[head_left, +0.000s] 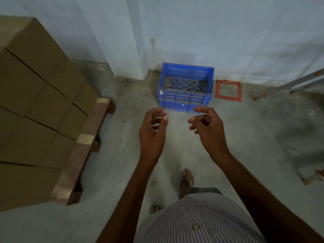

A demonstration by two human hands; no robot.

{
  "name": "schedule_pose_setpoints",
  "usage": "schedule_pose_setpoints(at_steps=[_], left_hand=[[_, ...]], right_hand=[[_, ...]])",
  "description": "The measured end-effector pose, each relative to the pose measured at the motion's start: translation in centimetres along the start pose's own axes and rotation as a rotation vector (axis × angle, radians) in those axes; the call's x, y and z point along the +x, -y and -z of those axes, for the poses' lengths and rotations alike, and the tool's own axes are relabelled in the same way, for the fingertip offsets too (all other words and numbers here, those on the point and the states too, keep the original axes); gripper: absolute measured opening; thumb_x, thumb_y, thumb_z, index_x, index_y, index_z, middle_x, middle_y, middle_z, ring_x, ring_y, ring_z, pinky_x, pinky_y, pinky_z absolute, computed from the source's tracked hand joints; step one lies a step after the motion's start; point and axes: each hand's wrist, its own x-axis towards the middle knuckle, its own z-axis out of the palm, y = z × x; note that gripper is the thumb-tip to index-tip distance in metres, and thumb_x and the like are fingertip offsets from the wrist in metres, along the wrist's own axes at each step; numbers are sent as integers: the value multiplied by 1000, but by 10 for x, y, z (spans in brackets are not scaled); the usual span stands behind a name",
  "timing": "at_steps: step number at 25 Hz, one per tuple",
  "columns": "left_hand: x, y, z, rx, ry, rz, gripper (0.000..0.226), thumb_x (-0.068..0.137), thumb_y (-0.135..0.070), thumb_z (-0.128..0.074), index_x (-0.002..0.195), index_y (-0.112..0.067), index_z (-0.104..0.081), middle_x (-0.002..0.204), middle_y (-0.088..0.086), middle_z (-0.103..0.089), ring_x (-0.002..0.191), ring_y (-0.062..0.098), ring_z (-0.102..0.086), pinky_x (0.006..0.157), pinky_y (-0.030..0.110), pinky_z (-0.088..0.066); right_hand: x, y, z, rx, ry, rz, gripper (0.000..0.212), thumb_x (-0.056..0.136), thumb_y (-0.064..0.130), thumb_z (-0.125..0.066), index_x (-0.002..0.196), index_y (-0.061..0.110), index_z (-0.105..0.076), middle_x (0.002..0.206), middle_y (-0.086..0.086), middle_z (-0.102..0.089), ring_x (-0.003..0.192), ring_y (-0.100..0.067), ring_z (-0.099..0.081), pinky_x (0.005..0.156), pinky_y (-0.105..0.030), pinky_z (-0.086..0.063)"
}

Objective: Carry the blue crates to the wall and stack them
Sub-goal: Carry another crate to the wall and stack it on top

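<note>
One blue slatted crate (185, 100) stands on the concrete floor against the pale wall (228, 41), upright and empty, its open top showing a lattice bottom. My left hand (153, 132) and my right hand (207, 130) hover side by side just in front of the crate's near wall, apart from it. Both hands hold nothing, with fingers loosely curled and spread. No other blue crate is in view.
A stack of brown cardboard boxes (35, 95) on a wooden pallet (84, 142) fills the left. A red tape square (228, 98) marks the floor right of the crate. A grey metal frame (301, 81) leans at the right. My feet in sandals (186, 179) stand behind my hands.
</note>
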Motion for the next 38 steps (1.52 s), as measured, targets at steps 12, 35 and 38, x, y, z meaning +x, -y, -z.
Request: schedule_pose_setpoints(at_steps=[12, 35, 38], left_hand=[[-245, 17, 148, -25, -288, 135, 21, 98, -20, -65, 120, -22, -63, 109, -11, -71, 98, 9, -68, 78, 19, -52], [-884, 39, 267, -376, -1318, 479, 17, 101, -22, -60, 115, -15, -66, 107, 4, -74, 90, 20, -71, 72, 31, -53], [-975, 46, 287, -392, -1438, 491, 16, 101, -20, -59, 114, -13, -66, 106, 6, -74, 87, 19, -71, 71, 31, -51]], right_hand=[[-242, -37, -8, -61, 313, 30, 24, 91, 9, -68, 112, 17, -64, 84, -7, -74, 69, -18, -70, 66, -34, -54], [-765, -150, 22, -218, 1396, -210, 12, 94, 7, -62, 104, 4, -66, 76, -7, -69, 63, -19, -59, 56, -30, -41], [-861, -171, 37, -268, 1531, -201, 12, 94, 5, -61, 104, 2, -66, 76, -8, -69, 62, -20, -59, 56, -30, -42]])
